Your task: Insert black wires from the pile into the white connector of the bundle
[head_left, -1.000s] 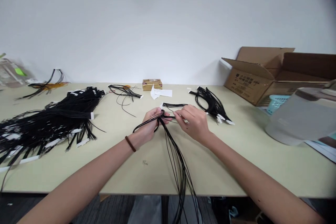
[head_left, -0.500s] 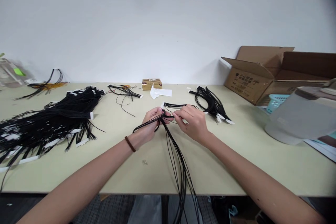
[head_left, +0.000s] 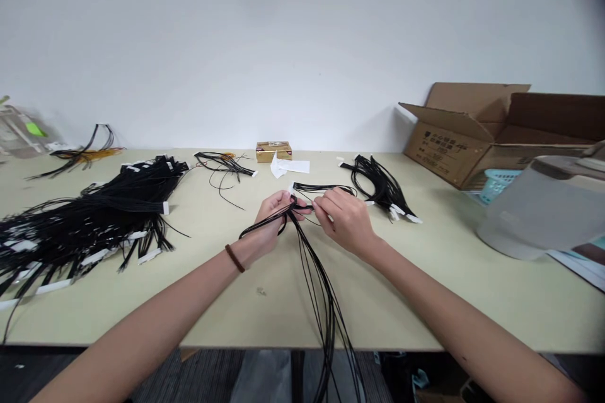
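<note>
Over the middle of the table, my left hand (head_left: 274,220) is closed around a bundle of thin black wires (head_left: 317,271). A white connector (head_left: 292,188) sticks up beside its fingertips. Some strands bend back across the left wrist, and the long ends hang down past the table's front edge. My right hand (head_left: 347,217) pinches a few of these wires just right of the left fingers; the exact strands between its fingertips are too small to tell. Behind the right hand, a loop of black wires runs from the connector.
A large heap of black wire harnesses (head_left: 118,208) covers the left of the table (head_left: 227,321). Smaller bundles (head_left: 378,182) lie at the back. A small gold box (head_left: 274,151) and white paper (head_left: 293,166) stand ahead. On the right are an open carton (head_left: 449,145) and a grey container (head_left: 539,208).
Both hands stay almost in the same place, still on the wires. The right hand's fingers have shifted very slightly.
</note>
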The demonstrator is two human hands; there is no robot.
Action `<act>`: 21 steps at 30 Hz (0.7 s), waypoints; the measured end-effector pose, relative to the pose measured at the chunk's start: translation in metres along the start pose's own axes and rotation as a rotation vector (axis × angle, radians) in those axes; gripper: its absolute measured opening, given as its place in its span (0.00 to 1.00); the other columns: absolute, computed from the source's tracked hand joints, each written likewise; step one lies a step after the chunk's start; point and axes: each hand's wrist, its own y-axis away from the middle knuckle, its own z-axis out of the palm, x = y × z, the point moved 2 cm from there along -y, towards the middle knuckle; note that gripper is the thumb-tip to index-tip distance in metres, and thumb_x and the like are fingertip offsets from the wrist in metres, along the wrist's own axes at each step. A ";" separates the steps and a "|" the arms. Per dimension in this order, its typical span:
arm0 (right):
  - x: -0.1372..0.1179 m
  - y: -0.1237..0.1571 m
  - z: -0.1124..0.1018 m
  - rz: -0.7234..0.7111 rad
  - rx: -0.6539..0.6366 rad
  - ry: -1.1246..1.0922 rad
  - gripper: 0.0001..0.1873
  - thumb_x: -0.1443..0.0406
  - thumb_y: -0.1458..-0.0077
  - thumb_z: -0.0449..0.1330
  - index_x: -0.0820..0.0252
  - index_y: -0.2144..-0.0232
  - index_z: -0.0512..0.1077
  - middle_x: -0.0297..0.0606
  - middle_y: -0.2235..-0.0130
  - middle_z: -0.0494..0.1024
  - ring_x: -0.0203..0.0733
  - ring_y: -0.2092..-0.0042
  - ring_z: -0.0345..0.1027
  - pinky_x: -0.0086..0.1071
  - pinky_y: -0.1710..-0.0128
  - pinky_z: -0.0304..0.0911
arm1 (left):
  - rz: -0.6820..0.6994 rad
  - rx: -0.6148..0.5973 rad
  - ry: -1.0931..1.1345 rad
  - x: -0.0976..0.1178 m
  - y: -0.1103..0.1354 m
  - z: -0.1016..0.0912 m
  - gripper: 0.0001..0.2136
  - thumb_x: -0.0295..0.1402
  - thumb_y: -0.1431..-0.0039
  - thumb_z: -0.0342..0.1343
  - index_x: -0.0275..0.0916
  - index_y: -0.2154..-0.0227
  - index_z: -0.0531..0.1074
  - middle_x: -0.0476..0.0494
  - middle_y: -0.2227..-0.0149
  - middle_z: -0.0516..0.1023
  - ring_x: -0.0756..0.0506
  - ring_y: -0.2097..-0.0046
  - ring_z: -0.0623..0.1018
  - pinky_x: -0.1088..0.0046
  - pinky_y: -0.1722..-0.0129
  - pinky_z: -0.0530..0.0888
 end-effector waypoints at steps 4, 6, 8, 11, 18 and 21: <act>-0.001 0.000 0.001 -0.003 -0.004 0.026 0.12 0.68 0.44 0.49 0.60 0.79 0.63 0.33 0.78 0.65 0.34 0.73 0.54 0.29 0.73 0.48 | 0.037 0.000 -0.015 -0.004 -0.003 -0.002 0.15 0.43 0.47 0.52 0.33 0.72 0.69 0.41 0.68 0.74 0.50 0.70 0.74 0.73 0.68 0.70; -0.001 0.001 0.002 0.001 -0.010 0.034 0.13 0.68 0.44 0.49 0.60 0.80 0.63 0.33 0.78 0.65 0.34 0.73 0.54 0.29 0.73 0.48 | 0.051 0.014 -0.034 -0.005 -0.004 -0.002 0.15 0.43 0.47 0.52 0.33 0.73 0.69 0.41 0.68 0.74 0.50 0.70 0.74 0.73 0.68 0.71; -0.002 0.001 0.003 0.002 -0.013 0.034 0.13 0.68 0.44 0.49 0.60 0.80 0.63 0.33 0.78 0.65 0.34 0.73 0.55 0.29 0.73 0.48 | 0.058 0.021 -0.051 -0.006 -0.004 -0.003 0.15 0.43 0.47 0.51 0.33 0.73 0.69 0.41 0.68 0.74 0.50 0.70 0.74 0.73 0.68 0.71; -0.003 0.001 0.003 0.000 0.012 0.046 0.12 0.69 0.45 0.50 0.60 0.80 0.63 0.32 0.79 0.65 0.33 0.74 0.55 0.29 0.73 0.48 | 0.063 0.025 -0.063 -0.006 -0.004 -0.003 0.15 0.42 0.46 0.51 0.32 0.73 0.69 0.41 0.68 0.74 0.50 0.69 0.73 0.72 0.68 0.72; -0.007 0.000 -0.002 -0.066 0.122 0.140 0.11 0.69 0.47 0.52 0.59 0.81 0.61 0.30 0.81 0.63 0.34 0.75 0.53 0.29 0.73 0.48 | 0.061 0.033 -0.032 -0.008 -0.003 -0.003 0.14 0.42 0.47 0.52 0.32 0.74 0.68 0.43 0.70 0.73 0.50 0.70 0.73 0.71 0.66 0.73; -0.007 0.000 -0.003 -0.094 0.152 0.173 0.10 0.69 0.48 0.53 0.58 0.80 0.61 0.30 0.81 0.62 0.34 0.75 0.52 0.30 0.73 0.47 | 0.066 0.023 -0.020 -0.008 -0.004 -0.002 0.14 0.41 0.47 0.53 0.33 0.74 0.68 0.43 0.71 0.73 0.50 0.70 0.73 0.71 0.66 0.73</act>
